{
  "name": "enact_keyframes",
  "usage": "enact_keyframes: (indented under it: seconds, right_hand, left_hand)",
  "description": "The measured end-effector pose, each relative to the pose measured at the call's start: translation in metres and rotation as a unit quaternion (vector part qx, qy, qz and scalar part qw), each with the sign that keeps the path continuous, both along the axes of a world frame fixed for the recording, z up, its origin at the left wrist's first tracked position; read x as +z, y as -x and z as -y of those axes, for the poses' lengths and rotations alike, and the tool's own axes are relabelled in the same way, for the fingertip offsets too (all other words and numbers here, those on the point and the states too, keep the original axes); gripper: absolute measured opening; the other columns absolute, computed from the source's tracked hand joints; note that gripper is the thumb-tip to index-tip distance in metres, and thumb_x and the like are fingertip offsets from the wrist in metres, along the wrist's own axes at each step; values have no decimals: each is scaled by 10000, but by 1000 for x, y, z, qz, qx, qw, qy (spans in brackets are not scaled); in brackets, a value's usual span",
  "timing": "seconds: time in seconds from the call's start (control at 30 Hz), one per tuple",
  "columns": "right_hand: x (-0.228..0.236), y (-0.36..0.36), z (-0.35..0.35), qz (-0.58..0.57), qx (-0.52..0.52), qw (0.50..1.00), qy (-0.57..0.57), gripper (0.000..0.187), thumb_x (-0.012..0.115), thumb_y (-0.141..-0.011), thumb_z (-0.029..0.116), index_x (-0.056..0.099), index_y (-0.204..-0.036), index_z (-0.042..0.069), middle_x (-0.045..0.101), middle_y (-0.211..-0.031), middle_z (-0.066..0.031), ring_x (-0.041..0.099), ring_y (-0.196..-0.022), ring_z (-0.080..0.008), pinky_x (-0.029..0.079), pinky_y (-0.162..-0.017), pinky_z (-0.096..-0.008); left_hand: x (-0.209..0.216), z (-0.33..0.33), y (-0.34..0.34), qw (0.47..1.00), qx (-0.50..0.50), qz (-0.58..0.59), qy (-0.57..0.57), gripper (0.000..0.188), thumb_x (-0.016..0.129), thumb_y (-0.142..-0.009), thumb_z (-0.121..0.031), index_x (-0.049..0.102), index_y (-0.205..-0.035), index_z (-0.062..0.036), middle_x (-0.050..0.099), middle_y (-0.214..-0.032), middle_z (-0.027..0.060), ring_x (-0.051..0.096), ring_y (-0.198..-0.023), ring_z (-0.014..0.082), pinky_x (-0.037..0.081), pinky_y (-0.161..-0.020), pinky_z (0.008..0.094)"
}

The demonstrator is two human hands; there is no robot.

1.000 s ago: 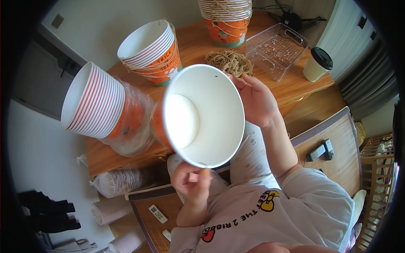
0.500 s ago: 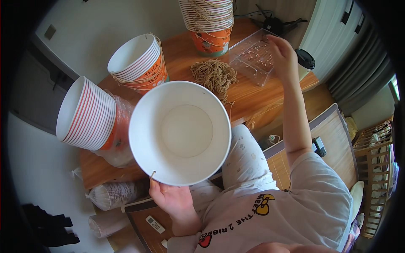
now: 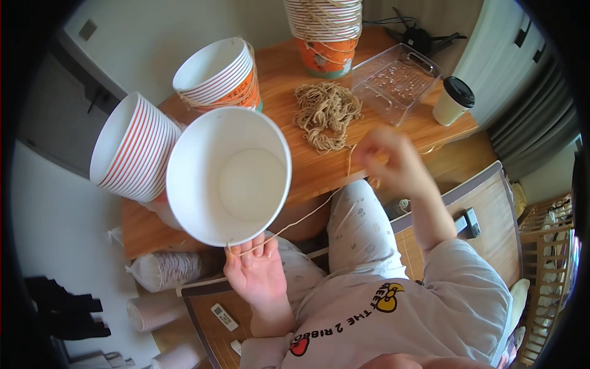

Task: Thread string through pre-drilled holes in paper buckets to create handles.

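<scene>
A white-lined paper bucket [image 3: 203, 178] is tilted with its mouth toward me. My left hand [image 3: 258, 273] grips its lower rim, fingertips beside a small hole there. From that rim a thin strand of twine [image 3: 301, 218] crosses my left fingers and runs up toward the tangled bundle of brown twine [image 3: 329, 109] on the table. My right hand [image 3: 390, 161] is blurred in the air just right of the strand, near the table's front edge. Its fingers look bent, but whether they hold anything cannot be made out.
Nested buckets stand in stacks: a leaning one [image 3: 132, 150] at left, another [image 3: 215, 77] behind, and a tall one [image 3: 322, 37] at the back. A clear plastic tray [image 3: 399, 80] holds small pale pieces. Beside it is a lidded paper cup [image 3: 453, 101] on the wooden table [image 3: 276, 67].
My right hand has left the clear tray and come down toward me. The bucket has shifted left and tilted further. The strand now stretches across my left fingers.
</scene>
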State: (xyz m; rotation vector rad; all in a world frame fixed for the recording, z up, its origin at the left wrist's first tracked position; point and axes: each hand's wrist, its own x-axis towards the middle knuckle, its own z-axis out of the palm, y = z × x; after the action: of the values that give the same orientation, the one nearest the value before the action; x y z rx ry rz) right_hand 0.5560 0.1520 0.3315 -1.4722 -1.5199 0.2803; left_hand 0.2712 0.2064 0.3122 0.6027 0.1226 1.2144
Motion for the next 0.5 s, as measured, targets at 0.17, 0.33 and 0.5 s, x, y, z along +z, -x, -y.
enact_keyframes:
  seconds: [0.17,0.33,0.5]
  right_hand:
    - [-29,79,-2,64,196,978,-14,476,770,-780,236,574,-1182,73,597,-1156,-120,540,-1088,-315,432,-928,-418]
    - [-42,93,6,42,374,924,73,264,676,-882,208,591,-1077,53,644,-930,-86,590,-938,-295,422,-849,-430]
    - [18,58,22,-82,625,776,42,187,599,-960,199,618,-873,35,615,-747,-90,583,-672,-294,431,-624,-392]
  left_hand:
    - [7,6,-9,999,-16,11,47,196,609,-918,-271,460,-816,-196,398,-667,-114,400,-719,74,346,-693,263]
    - [6,6,-7,999,-23,10,39,199,614,-922,-272,462,-817,-197,396,-663,-119,396,-715,64,341,-684,262]
    - [-12,2,10,997,-8,-70,-36,243,608,-900,-274,527,-1087,-141,448,-737,-98,450,-809,81,406,-776,286]
